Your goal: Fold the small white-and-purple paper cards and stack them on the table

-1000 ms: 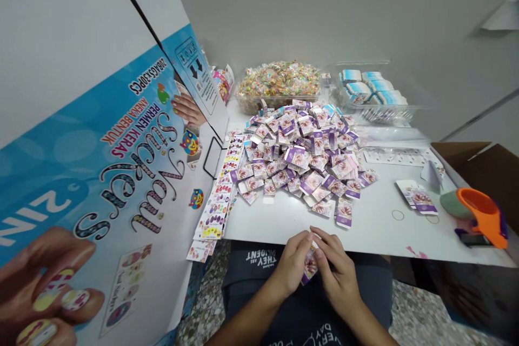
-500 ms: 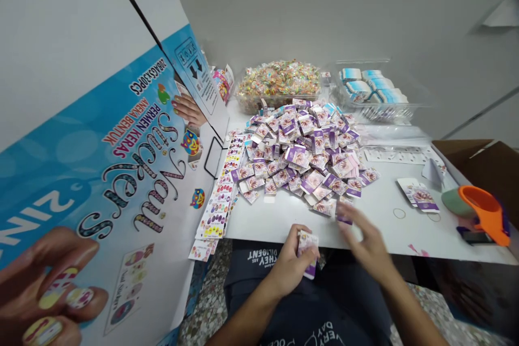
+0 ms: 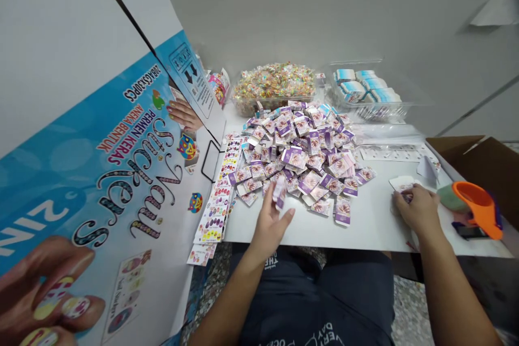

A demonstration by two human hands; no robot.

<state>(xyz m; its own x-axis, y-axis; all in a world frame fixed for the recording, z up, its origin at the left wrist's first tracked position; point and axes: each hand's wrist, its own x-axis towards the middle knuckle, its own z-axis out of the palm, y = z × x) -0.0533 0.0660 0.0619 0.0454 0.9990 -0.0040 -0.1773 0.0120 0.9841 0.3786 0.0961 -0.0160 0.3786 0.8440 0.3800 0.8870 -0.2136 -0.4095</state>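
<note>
My left hand [image 3: 269,226] reaches to the front edge of a heap of small purple-and-white printed boxes [image 3: 295,157]. A blurred small box [image 3: 279,193] is at its fingertips, while the thumb stands apart from it; the fingers look loosened. My right hand [image 3: 418,210] is over a few flat unfolded cartons [image 3: 401,183] at the right of the table, fingers bent down and closed on the upper one. The fingers cover most of that carton. One purple box [image 3: 343,211] lies at the heap's near side.
A large Nail Stickers carton [image 3: 133,173] stands at the left, beside strips of sticker sheets [image 3: 217,211]. Behind the heap are a tub of wrapped candies [image 3: 275,84] and a clear tray of blue-white packs [image 3: 367,86]. An orange tape dispenser [image 3: 478,205] and brown box [image 3: 490,159] are at right.
My left hand has moved forward from above my lap to the heap, its thumb coming away from the small box. My right hand has gone from the heap's near side rightward onto the flat cartons.
</note>
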